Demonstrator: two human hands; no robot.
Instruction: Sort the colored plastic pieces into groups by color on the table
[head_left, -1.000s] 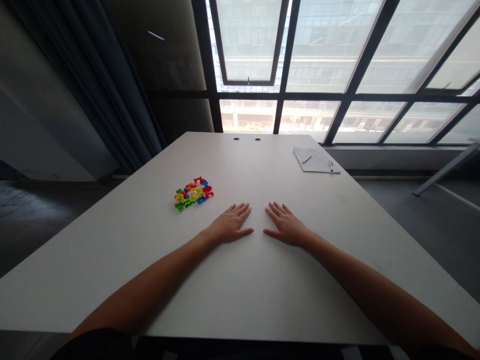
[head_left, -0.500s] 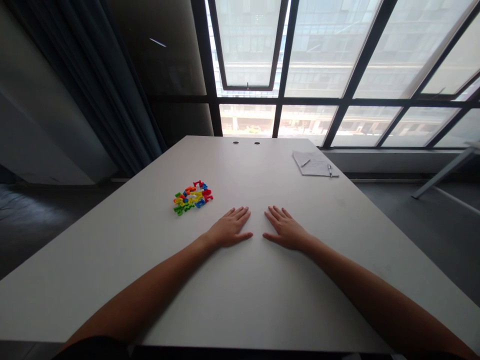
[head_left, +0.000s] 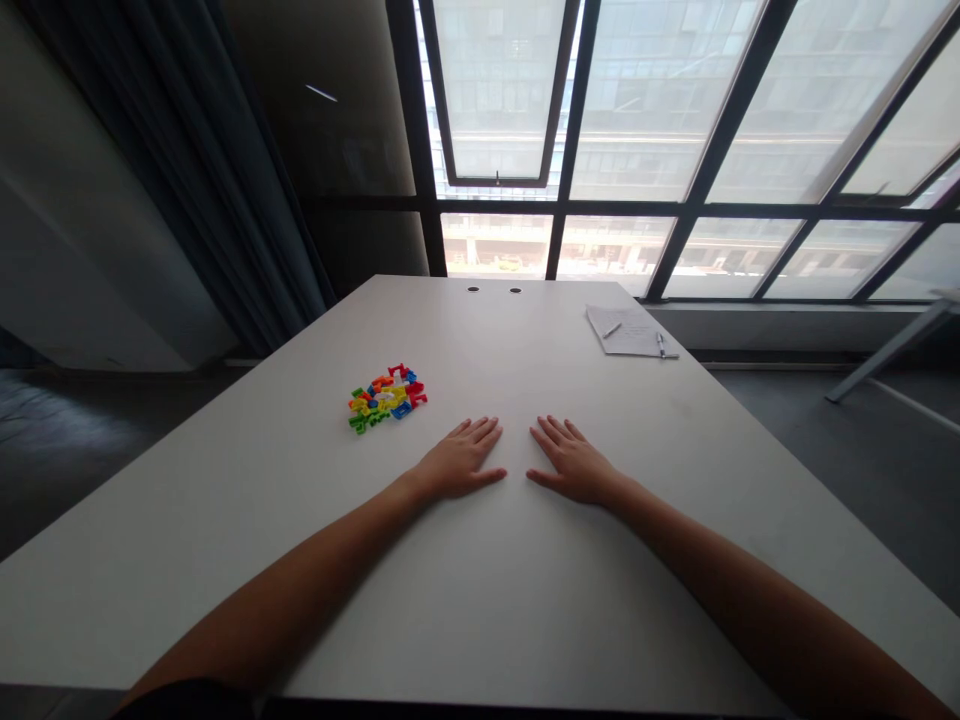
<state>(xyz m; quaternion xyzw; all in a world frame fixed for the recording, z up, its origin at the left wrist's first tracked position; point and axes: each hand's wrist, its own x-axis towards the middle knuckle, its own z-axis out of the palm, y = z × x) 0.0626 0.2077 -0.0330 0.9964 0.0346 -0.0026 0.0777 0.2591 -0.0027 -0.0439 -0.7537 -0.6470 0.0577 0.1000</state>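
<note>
Left hand (head_left: pixel 459 462) lies flat, fingers spread, holding nothing; right hand (head_left: pixel 574 463) mirrors it just beside, palm down on the white desk (head_left: pixel 480 600). The pile of coloured plastic pieces (head_left: pixel 385 396) sits near the left hand, apart from it. A careless sweep could scatter those small, light pieces across the desk.

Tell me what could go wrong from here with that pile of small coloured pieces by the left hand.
1. The coloured plastic pieces lie in a loose, tangled heap; a sweep by the left hand could scatter them across the table.
2. They look small and interlocked, so lifting one may drag others along.
3. The right hand lies flat further from the heap, so it may have to cross over the left to reach it.
</note>
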